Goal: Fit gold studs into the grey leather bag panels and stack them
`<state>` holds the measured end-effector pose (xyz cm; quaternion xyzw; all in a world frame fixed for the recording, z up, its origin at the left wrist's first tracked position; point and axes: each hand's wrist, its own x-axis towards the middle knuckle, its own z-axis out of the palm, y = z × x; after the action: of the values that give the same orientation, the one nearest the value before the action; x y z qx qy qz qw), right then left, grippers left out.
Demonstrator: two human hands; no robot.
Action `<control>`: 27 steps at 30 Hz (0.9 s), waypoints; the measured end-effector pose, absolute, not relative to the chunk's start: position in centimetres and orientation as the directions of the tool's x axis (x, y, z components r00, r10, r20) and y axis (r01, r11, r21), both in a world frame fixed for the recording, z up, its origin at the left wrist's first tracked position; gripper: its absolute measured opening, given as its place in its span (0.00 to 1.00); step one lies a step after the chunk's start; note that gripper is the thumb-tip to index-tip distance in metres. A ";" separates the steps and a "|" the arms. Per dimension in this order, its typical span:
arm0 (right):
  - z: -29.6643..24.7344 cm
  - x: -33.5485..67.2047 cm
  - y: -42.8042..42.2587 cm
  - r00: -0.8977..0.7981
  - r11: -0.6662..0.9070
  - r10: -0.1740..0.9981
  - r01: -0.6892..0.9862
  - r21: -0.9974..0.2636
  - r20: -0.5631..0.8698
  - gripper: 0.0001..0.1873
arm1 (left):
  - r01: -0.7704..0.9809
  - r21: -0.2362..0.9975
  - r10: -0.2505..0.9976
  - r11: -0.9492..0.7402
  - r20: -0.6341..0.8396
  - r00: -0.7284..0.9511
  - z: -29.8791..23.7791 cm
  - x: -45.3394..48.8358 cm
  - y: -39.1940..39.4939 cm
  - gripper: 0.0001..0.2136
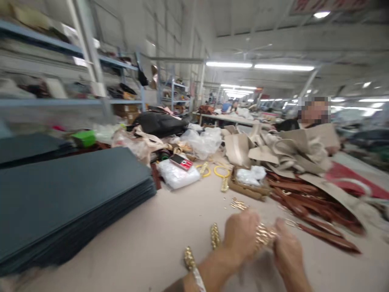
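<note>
Your left hand (240,239) is fisted round a gold fittings bundle (265,235), and your right hand (288,253) closes on its other end. Both are clamped on it, but blur hides exactly where the fingers sit. The bundle sits between the two hands, just above the surface (170,227), on the near side of the cardboard tray (243,190) and well apart from it.

Risks as I read them:
- The bundle looks like many small, slick metal pieces stacked together. Slacken either grip and pieces can slide out and scatter.
- A loose gold stack (215,236) stands near-left of the tray, just beside your left hand. Scattered gold pieces (238,204) lie between the tray and your hands. A forearm sweep would topple or mix them.
- Another gold stack (189,258) sits furthest from the tray on the near side, right by your left forearm. It's the likeliest to get shoved towards the surface's edge.
- Brown leather straps (306,202) fan out right of the tray, with their ends near your right hand. Metal dragged across them could scuff them, or a strap could snag the bundle.
- The stack of dark grey sheets (69,194) lies well left of the tray. A piece skidding that way could lodge under its edge.
- The view is smeared and aimed across the room, with your hands at the bottom edge. Working by feel raises the fumble odds.
</note>
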<state>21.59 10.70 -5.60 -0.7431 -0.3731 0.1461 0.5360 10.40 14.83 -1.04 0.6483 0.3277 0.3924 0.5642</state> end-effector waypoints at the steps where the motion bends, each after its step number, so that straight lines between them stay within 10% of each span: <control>1: -5.3 22.8 10.1 0.742 -0.125 0.648 0.324 -0.938 0.170 0.29 | -0.018 0.987 0.860 -0.159 0.147 0.488 -1.6 10.7 15.3 0.15; 7: -5.4 25.6 9.2 0.882 0.198 0.467 -0.173 -0.965 -0.062 0.30 | 0.024 0.990 0.900 -0.137 0.114 0.421 -4.1 11.0 18.0 0.12; 18: -5.7 23.4 8.1 0.479 -0.123 0.870 -0.008 -0.992 -0.112 0.32 | -0.329 0.860 0.871 0.390 -0.228 0.436 -7.0 14.3 16.1 0.14; 27: -6.3 24.7 8.4 0.641 -0.240 0.762 0.144 -0.960 -0.094 0.45 | -0.508 0.560 0.733 0.655 -0.305 0.608 -5.8 14.6 14.5 0.09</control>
<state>24.74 8.38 -6.30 -0.7321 -0.3094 0.2898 0.5331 14.64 14.47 -5.75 0.2137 0.2629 0.3565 0.8707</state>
